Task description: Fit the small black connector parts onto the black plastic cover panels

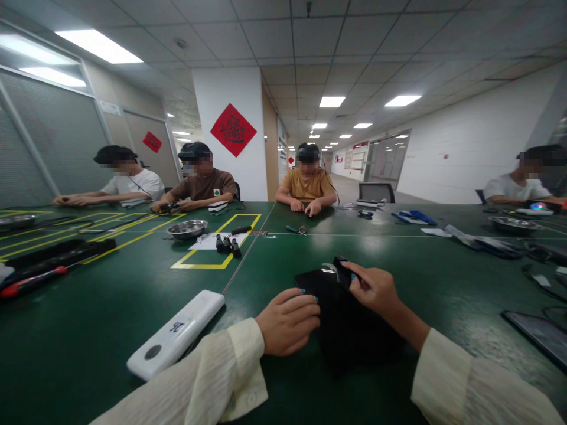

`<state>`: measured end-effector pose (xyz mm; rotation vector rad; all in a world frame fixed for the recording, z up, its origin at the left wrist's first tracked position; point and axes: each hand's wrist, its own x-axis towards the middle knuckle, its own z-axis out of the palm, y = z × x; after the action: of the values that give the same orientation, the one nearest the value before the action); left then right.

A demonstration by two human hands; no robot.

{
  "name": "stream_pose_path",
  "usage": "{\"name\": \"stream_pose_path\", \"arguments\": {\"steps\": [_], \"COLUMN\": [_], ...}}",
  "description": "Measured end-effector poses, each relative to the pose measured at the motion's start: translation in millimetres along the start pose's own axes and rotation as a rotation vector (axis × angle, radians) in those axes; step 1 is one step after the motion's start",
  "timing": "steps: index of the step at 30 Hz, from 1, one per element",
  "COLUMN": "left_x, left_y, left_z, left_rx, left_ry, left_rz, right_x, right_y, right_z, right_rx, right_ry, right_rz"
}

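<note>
One black, sheet-like piece (361, 345) lies slanted on the table (266, 265), nearer the near edge than the far one. The work in hand appears to be adjusting its upper end, beside a shiny strip (329, 268). The right hand (374, 289) has its grip pinched on a raised fold there, forefinger extended along it. The left hand (290, 321) rests curled fingertips at the piece's left side; its thumb is hidden, so I cannot tell whether that grip is grasping or just touching. As I judge it, further handling calls for a steady left side while the right fingers control the fold.

Counted: two hands, one black piece, one white device (177, 336) toward the near edge on the left. Farther off are three small black parts (227, 244) by one yellow-taped outline (201, 265), and three metal bowls (186, 235). Four other people (306, 186) sit beyond the far edge.
</note>
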<state>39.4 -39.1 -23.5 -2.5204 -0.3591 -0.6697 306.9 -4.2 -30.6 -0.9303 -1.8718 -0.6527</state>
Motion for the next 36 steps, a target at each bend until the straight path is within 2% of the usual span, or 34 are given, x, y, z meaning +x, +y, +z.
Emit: {"name": "stream_pose_path", "arguments": {"steps": [6, 10, 16, 21, 25, 30, 33, 36], "left_x": [0, 0, 0, 0, 0, 0, 1, 2], "left_y": [0, 0, 1, 1, 0, -1, -1, -1], "left_z": [-0.7, 0.1, -0.9, -1.0, -0.4, 0.1, 0.0, -0.5], "left_rx": [0.008, 0.009, 0.004, -0.005, 0.006, 0.011, 0.019, 0.015], "left_ry": [-0.019, -0.018, -0.043, -0.028, -0.03, -0.04, -0.062, -0.083], "left_rz": [0.003, 0.001, -0.013, -0.016, -0.003, 0.008, 0.021, 0.023], "right_x": [0, 2, 4, 4, 4, -1, -7, -12], "right_y": [-3, -3, -3, -5, -11, -12, -6, 5], "right_z": [-4, -4, -5, -4, -1, -2, -1, 5], "right_rx": [-0.017, -0.091, -0.23, -0.238, -0.246, -0.115, 0.035, 0.105], "right_ry": [-0.153, -0.085, 0.01, -0.02, -0.104, -0.104, -0.121, -0.135], "right_rz": [0.162, 0.205, 0.049, 0.019, 0.036, -0.016, 0.132, 0.434]}}
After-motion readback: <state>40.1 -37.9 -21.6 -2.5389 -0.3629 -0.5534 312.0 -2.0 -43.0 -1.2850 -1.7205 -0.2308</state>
